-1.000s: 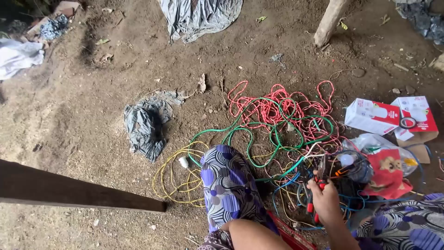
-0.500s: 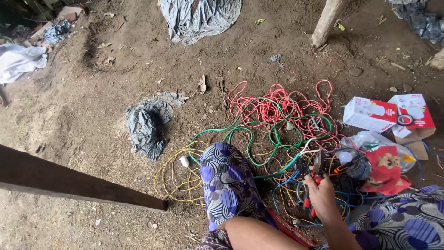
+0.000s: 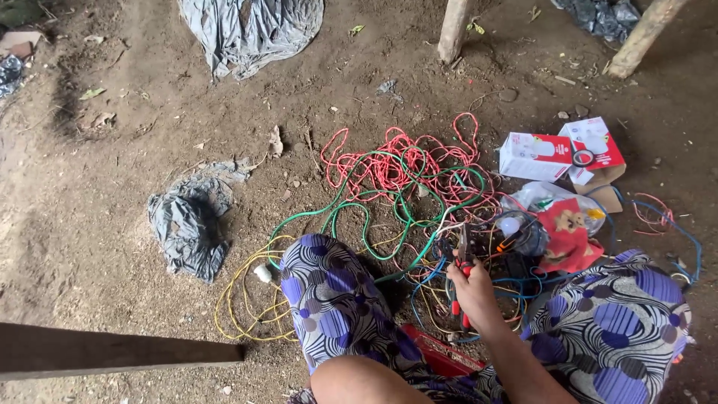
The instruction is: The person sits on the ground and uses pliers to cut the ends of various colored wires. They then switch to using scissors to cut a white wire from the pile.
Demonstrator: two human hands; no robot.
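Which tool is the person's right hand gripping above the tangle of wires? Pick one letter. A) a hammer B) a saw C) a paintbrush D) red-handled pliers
D: the right hand is closed around red-handled pliers, whose dark nose points up into the pile of coloured wires on the dirt floor.

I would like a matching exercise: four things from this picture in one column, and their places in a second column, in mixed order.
Things:
1. pliers
2. yellow wire
3. red and white box
4. grey sheet

Places:
a. far on the ground, at the top
b. in the right hand
c. left of the knee
d. right of the red wire

Pairs: 1-b, 2-c, 3-d, 4-a
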